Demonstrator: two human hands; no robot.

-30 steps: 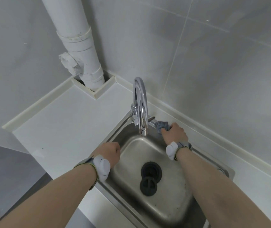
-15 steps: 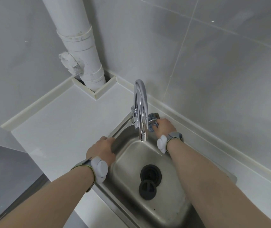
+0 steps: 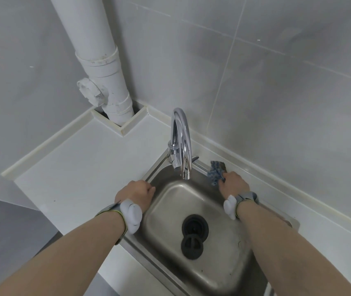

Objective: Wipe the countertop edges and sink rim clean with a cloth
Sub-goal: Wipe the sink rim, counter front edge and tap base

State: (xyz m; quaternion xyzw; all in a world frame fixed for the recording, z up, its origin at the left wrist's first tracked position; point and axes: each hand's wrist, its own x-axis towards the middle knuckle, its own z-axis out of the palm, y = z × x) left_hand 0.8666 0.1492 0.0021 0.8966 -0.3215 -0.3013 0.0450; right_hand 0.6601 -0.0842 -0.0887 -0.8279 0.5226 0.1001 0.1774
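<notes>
Steel sink rim (image 3: 200, 167): bunched blue-grey cloth (image 3: 216, 173) under right hand (image 3: 233, 184).

One head-worn wide-angle view, looking forward and steeply down into a corner sink.

The camera sits above and just behind the sink (image 3: 191, 210), close enough that both forearms enter from the bottom edge. It faces the tiled wall corner, where the white pipe (image 3: 104, 77) rises out of the top of the frame; the tap (image 3: 182, 144) stands near centre. Straight lines bow toward the edges. There is no second view to share the scene.
</notes>
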